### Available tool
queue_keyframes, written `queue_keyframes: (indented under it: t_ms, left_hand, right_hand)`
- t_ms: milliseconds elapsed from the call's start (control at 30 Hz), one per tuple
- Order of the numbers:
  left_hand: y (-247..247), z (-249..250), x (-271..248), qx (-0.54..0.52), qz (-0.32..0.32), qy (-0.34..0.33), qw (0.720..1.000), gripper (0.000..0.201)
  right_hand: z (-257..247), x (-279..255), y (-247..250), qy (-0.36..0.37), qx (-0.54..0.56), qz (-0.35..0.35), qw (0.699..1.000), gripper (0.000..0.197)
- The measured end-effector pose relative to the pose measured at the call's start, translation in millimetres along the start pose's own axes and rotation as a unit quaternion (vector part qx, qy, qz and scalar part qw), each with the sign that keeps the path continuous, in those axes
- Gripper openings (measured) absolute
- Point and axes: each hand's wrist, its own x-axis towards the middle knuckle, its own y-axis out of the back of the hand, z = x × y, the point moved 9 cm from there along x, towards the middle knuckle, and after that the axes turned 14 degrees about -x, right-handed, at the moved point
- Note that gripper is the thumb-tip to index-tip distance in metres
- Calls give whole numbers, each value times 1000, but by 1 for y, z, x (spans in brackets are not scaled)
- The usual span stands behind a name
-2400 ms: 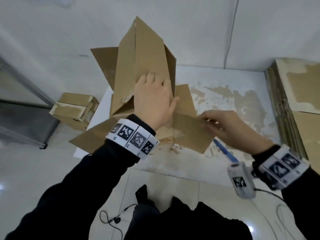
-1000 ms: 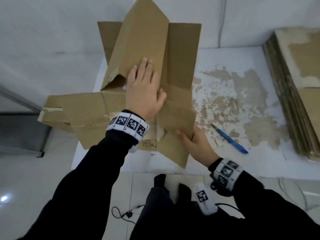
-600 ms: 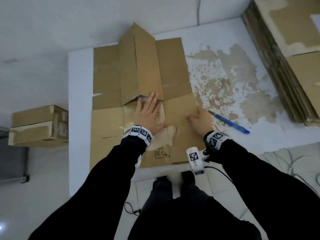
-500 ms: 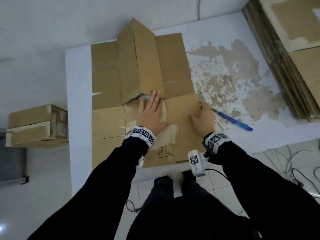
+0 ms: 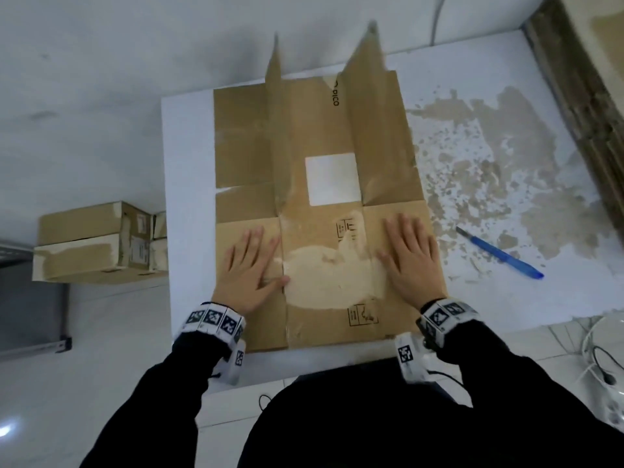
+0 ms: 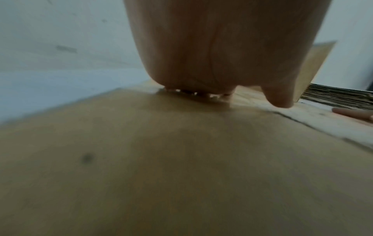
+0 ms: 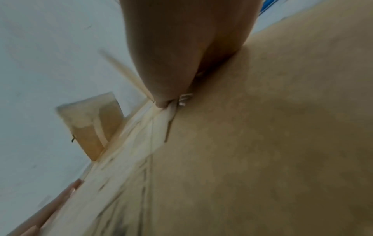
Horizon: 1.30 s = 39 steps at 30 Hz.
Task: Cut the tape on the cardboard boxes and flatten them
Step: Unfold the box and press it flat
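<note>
A brown cardboard box (image 5: 317, 136) lies spread out on the white table (image 5: 187, 163), with a white label near its middle. Two far flaps still stand up, blurred. My left hand (image 5: 248, 268) presses flat on the near left panel, fingers straight. On the near right panel my right hand (image 5: 410, 256) presses flat the same way. Both wrist views show a palm (image 6: 220, 47) (image 7: 181, 47) down on brown cardboard (image 6: 181, 167) (image 7: 272, 151). A blue cutter (image 5: 501, 253) lies on the table right of the box.
A taped, closed cardboard box (image 5: 98, 244) stands on the floor at the left of the table. A stack of flattened cardboard (image 5: 580, 69) lies at the table's far right. The table top there is stained brown. Cables (image 5: 604, 363) trail on the floor at right.
The box has gone from half standing to spread flat on the table. My hands have moved apart to its near left and right panels. The far flaps are swinging.
</note>
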Motion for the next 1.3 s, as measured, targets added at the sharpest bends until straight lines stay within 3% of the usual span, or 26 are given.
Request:
queue_keyframes:
  t_ms: [67,133,200,300,367,533,600,700,800,900,967,1067,1133,1200,1300]
  left_hand:
    - [19,30,1,-35,63,-50,996,72]
    - [26,74,17,-60,99,-130,985,46]
    - [25,105,48,-46,93,-153,983,48]
    - [40,102,110,40,95,-48,994,60]
    - [49,94,143,74,66,-5,995,62]
    - [56,72,181,34,22,6,999,73]
    - [60,60,185,23,15,14,1000,84]
    - [81,18,179,-58,58,90,993,91]
    - [100,-33,157,-113,122,184,969,97]
    - [103,-56,134,-136,142,217,956,92]
    - [105,-61,112,-144,191,254,937,89]
    - [95,-58,68,-190,291,329,878,75]
    - [79,-58,44,-255,332,368,830,72]
    - [73,-65,30,-314,351,384,794,70]
    - [77,-69,31,-361,335,334,804,57]
  right_hand:
    - [-25,2,21,37,58,51,996,49]
    - [-80,10,33,164,87,62,981,43]
    - [-121,32,35,230,55,44,971,48]
    - [-125,102,34,150,-7,-32,988,52]
    - [-129,140,34,158,-55,-58,984,53]
    - [-129,183,25,179,-72,-68,979,60]
    - [-112,191,29,144,-48,-51,987,59]
    - [-61,200,40,44,4,-35,998,56]
    - [-12,197,44,-6,-2,-42,999,59]
    - [22,183,46,-51,25,-47,997,61]
    - [47,164,55,-103,45,-9,994,62]
    - [67,124,60,-183,95,33,978,51]
    - [63,109,48,-205,141,-7,968,48]
    - [57,106,45,-209,180,-44,960,48]
    - [48,106,49,-190,206,-72,957,44]
